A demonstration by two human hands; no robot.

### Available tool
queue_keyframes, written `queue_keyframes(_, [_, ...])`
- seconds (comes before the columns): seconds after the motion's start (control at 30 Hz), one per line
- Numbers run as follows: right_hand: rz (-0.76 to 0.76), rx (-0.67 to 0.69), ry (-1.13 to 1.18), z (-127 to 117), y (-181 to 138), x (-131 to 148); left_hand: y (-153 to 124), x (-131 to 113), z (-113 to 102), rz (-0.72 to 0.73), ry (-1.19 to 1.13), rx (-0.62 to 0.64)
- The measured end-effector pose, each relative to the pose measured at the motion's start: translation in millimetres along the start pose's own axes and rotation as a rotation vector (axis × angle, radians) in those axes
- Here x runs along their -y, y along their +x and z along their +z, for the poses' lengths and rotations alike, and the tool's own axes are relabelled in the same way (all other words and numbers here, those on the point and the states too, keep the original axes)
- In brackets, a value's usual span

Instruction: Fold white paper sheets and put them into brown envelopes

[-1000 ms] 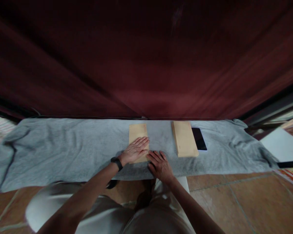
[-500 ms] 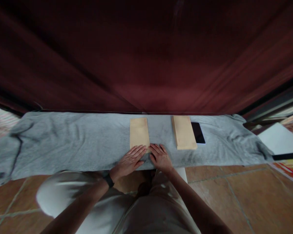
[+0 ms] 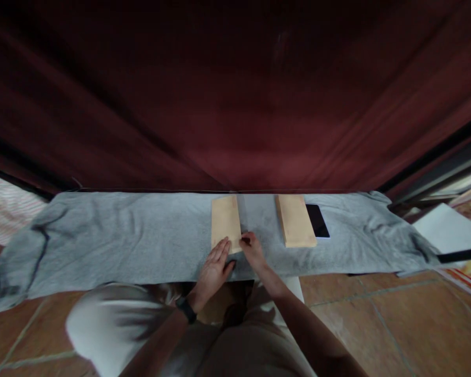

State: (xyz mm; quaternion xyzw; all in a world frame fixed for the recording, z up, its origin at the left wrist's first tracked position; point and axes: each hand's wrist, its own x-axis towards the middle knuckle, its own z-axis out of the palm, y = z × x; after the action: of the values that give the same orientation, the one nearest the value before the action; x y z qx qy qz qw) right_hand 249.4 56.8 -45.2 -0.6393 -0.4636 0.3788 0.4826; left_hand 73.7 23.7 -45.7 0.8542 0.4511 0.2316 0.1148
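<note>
A tan paper envelope (image 3: 225,220) lies on the grey cloth in front of me. My left hand (image 3: 214,267) rests on its lower left part, fingers stretched out and thumb apart. At the lower right edge, my right hand (image 3: 253,250) has its fingers curled in a pinch on the envelope's corner; the fingertips are small and partly hidden. Off to the right sits a thick stack of similar envelopes (image 3: 297,221), with a dark-screened phone or tablet (image 3: 317,221) against its right side.
Grey cloth (image 3: 121,230) covers the long narrow surface. Behind it rises a dark red panel (image 3: 235,131). A white sheet or box (image 3: 451,228) stands at the far right, by a black bar (image 3: 463,255). Tiled floor (image 3: 357,314) shows below, beside my legs.
My right hand has gone from lying flat to pinching at the envelope's lower right corner. The left hand has turned slightly, fingers still on the paper. The view has tilted up a little.
</note>
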Motion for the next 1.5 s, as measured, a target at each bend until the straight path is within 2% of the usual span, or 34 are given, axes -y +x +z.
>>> queue_keyframes(0.13, [0.015,0.062,0.118,3,1,21,19,-19,-4,-0.106,0.045,-0.127])
queue_keyframes(0.23, [-0.038,0.080,0.248,2,2,52,43,-33,-21,-0.190,0.039,-0.143])
queue_keyframes(0.3, [-0.066,0.102,0.314,-2,3,74,60,-38,-35,-0.273,-0.049,-0.181])
queue_keyframes(0.37, [-0.080,0.159,0.372,-9,6,91,76,-39,-46,-0.408,-0.234,-0.333])
queue_keyframes(0.43, [-0.128,0.182,0.340,-18,7,97,87,-37,-50,-0.561,-0.531,-0.550])
queue_keyframes(0.5, [-0.179,0.149,0.211,-27,7,87,92,-34,-46,-0.694,-0.860,-0.701])
queue_keyframes(0.57, [-0.227,0.105,0.035,-32,3,67,90,-33,-35,-0.838,-1.086,-0.736])
queue_keyframes(0.63, [-0.313,0.085,-0.130,-35,-5,41,83,-35,-21,-0.983,-1.167,-0.715])
queue_keyframes(0.7, [-0.387,0.126,-0.255,-37,-13,17,73,-40,-9,-1.094,-1.219,-0.704])
queue_keyframes(0.83, [-0.464,0.198,-0.394,-43,-28,-13,55,-50,-1,-1.172,-1.444,-0.662])
queue_keyframes(0.97, [-0.530,0.221,-0.446,-51,-33,-23,37,-53,-8,-1.205,-1.630,-0.454])
queue_keyframes(1.13, [-0.603,0.274,-0.574,-54,-37,-24,5,-56,-12,-1.173,-1.644,-0.163])
queue_keyframes(1.2, [-0.604,0.279,-0.622,-54,-38,-22,-8,-54,-13,-1.110,-1.512,-0.063])
queue_keyframes(1.23, [-0.602,0.281,-0.638,-54,-38,-22,-12,-52,-14,-1.043,-1.401,-0.057])
queue_keyframes(1.3, [-0.599,0.280,-0.658,-54,-37,-19,-13,-45,-16,-0.821,-1.106,-0.133])
queue_keyframes(1.37, [-0.611,0.285,-0.678,-53,-38,-16,-3,-33,-19,-0.538,-0.781,-0.215])
queue_keyframes(1.43, [-0.639,0.307,-0.710,-52,-39,-13,16,-18,-21,-0.283,-0.511,-0.185])
queue_keyframes(1.5, [-0.670,0.335,-0.749,-51,-41,-11,38,-2,-19,-0.098,-0.310,-0.077])
